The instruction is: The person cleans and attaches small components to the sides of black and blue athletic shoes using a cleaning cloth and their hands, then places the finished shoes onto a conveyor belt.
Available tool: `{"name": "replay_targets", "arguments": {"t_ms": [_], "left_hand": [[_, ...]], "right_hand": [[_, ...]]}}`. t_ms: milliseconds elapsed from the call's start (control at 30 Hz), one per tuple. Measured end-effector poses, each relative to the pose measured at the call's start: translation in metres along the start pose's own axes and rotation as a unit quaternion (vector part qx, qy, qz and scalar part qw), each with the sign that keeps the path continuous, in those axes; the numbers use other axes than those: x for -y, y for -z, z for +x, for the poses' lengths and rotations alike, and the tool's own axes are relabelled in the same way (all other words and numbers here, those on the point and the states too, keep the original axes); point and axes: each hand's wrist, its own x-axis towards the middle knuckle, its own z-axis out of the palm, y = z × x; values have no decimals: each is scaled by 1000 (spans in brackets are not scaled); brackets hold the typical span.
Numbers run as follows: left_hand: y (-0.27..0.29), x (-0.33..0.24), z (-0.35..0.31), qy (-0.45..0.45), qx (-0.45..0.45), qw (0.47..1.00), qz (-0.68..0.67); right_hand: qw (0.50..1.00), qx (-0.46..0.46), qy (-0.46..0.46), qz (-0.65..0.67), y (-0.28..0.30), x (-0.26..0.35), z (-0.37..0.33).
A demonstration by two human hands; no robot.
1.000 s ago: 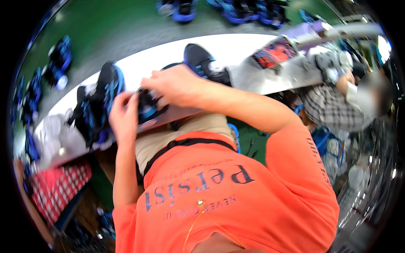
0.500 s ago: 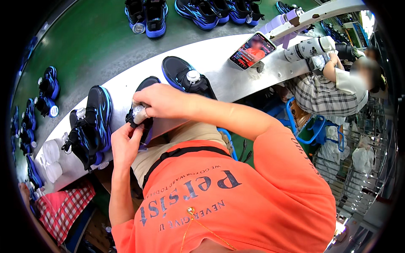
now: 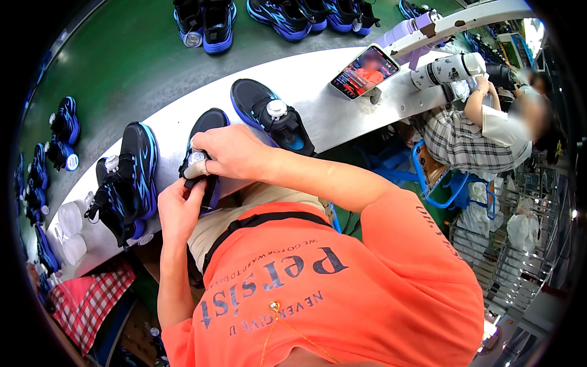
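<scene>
A black sneaker (image 3: 210, 120) with a blue-purple sole lies on the white bench, toe pointing away from me. My right hand (image 3: 231, 150) reaches across its upper, fingers bent and pinching around a round silvery knob (image 3: 196, 157) on the tongue. A pale cover wraps one of its fingertips. On the near side, my left hand (image 3: 177, 211) pinches the black collar of the same sneaker; what its fingertips press is partly hidden. To the right sits another black sneaker (image 3: 252, 101) with a white round knob, and to the left stands a pair of black-and-blue sneakers (image 3: 137, 162).
A phone (image 3: 365, 72) is propped on the bench (image 3: 318, 107), with a white bottle (image 3: 446, 70) farther right. White round cups (image 3: 74, 248) stand at the bench's left end. More sneakers (image 3: 217, 27) rest on the green surface beyond. Another person in a plaid garment (image 3: 455, 137) sits at right.
Both hands stay at the same sneaker, the right fingers shifting slightly around the knob. The whole view has moved a little. The person at right has raised an arm slightly.
</scene>
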Motion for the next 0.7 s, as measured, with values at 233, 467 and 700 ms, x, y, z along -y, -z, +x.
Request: {"name": "replay_targets", "arguments": {"t_ms": [233, 467, 700], "left_hand": [[21, -18, 7, 84, 139, 976, -146], [7, -9, -3, 88, 54, 989, -103], [1, -6, -4, 92, 29, 991, -93]], "right_hand": [[992, 66, 78, 75, 9, -11, 12], [990, 69, 72, 102, 8, -10, 10], [986, 18, 91, 135, 5, -11, 3]]}}
